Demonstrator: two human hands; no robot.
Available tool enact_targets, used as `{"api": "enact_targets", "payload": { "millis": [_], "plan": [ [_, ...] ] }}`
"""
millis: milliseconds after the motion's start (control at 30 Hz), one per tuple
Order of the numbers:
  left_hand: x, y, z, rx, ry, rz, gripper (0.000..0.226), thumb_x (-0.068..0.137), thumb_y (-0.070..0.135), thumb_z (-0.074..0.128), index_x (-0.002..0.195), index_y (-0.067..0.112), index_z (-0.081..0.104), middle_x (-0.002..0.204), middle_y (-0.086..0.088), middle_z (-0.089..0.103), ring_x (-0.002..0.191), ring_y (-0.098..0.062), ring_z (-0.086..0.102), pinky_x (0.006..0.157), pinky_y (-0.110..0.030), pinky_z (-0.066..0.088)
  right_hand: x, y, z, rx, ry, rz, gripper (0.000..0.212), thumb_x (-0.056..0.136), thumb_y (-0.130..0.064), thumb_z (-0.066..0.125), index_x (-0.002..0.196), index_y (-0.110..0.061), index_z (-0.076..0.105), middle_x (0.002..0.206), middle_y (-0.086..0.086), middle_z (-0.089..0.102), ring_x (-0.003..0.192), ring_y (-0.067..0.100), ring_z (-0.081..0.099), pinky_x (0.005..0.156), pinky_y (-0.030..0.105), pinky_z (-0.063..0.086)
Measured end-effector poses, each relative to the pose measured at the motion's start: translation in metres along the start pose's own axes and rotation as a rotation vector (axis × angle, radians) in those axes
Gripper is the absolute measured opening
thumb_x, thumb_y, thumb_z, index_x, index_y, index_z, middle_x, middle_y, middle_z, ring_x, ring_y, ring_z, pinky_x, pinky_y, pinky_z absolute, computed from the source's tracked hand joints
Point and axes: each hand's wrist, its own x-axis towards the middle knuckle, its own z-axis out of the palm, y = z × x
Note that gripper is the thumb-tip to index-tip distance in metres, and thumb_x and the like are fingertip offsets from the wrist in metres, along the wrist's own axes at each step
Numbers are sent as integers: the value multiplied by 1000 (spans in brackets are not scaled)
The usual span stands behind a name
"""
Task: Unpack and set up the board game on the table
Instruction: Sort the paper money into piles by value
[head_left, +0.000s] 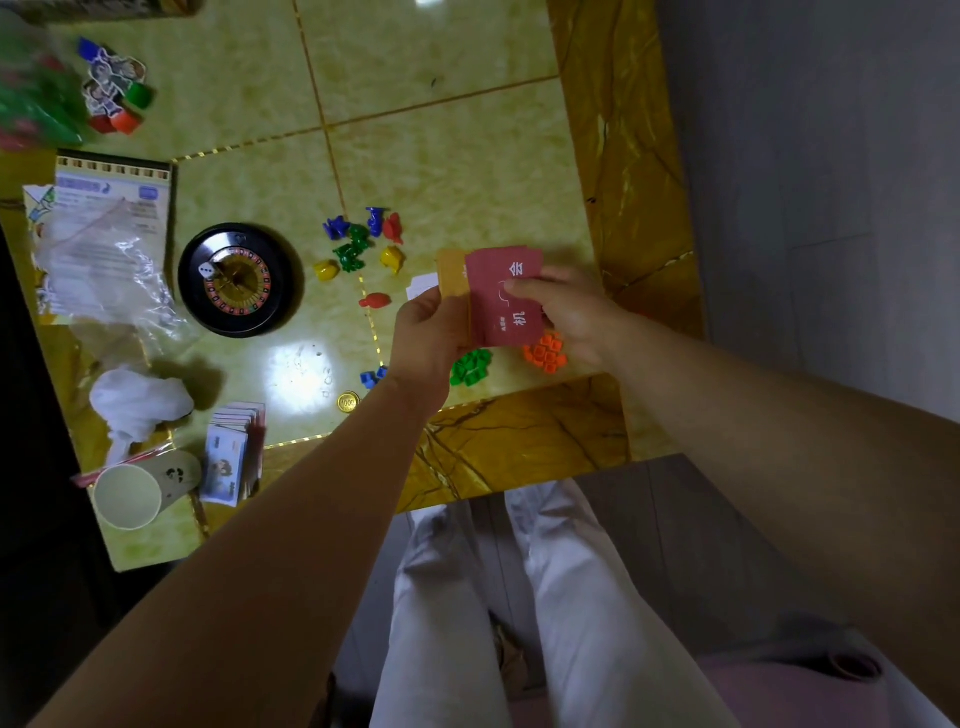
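- Between the two hands, in the head view, the red cards are held above the table. The left hand curls round their near edge, with yellow cards tucked behind, probably to keep the two decks apart.
- The right hand pinches the red cards' other edge with its thumb on the face, seemingly to square or split them.
- Just under the hands lie green houses and orange houses, heaped by colour as ready supplies.
- Beyond the left hand sit the figures and, further left, the wheel.
- Left of the left forearm lie a coin and money. The cards are not yet set down.
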Motion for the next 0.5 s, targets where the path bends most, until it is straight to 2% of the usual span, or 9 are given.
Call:
{"api": "enact_targets", "payload": {
  "millis": [100,200,233,300,333,367,433,500],
  "plan": [
    [-1,1,6,-29,-58,15,23,97,6,48,89,14,68,71,4,73,66,-11,69,67,-27,57,2,0,-7,97,0,28,10,87,-12,67,91,-20,66,93,4,69,87,19,65,85,37,53],
    [0,1,12,-70,-62,1,20,96,4,48,93,12,66,68,5,71,64,-9,68,68,-26,55,3,-1,-14,185,-11,85,14,90,-9,61,103,-13,64,96,6,67,91,20,64,91,40,51],
    [1,2,14,-71,-59,6,20,96,1,47,103,11,62,65,6,70,62,-9,66,68,-26,55,2,-1,-17,226,-31,109,13,92,-9,58,104,-12,62,96,5,66,89,19,63,89,38,51],
    [3,-1,15,-69,-25,36,41,95,-2,45,128,23,44,61,6,63,57,-8,60,68,-25,55,0,-1,-22,324,-89,154,12,95,-10,50,103,-13,59,95,4,64,85,16,62,80,32,52],
    [5,-1,16,-58,-19,63,46,96,-2,44,130,29,38,64,4,62,58,-9,59,67,-26,55,-1,-1,-26,366,-109,165,13,96,-11,48,103,-13,58,94,3,64,84,15,62,75,29,53],
    [6,-2,16,-28,-25,91,42,98,-1,43,129,27,40,70,0,64,61,-11,61,67,-28,56,-1,0,-28,395,-119,169,13,96,-11,47,104,-13,58,94,3,64,83,14,62,71,27,53],
    [6,2,18,60,-48,97,27,100,3,38,120,10,55,80,-6,68,67,-16,66,67,-32,56,-2,0,-32,402,-112,157,14,97,-11,47,106,-12,58,95,3,64,84,14,62,71,27,53],
    [6,4,22,120,-65,43,26,99,6,40,101,5,66,72,0,72,66,-14,69,65,-29,56,-2,-1,-33,373,-93,134,18,96,-10,49,113,-9,57,96,4,64,86,15,62,75,29,52]
  ]
}}
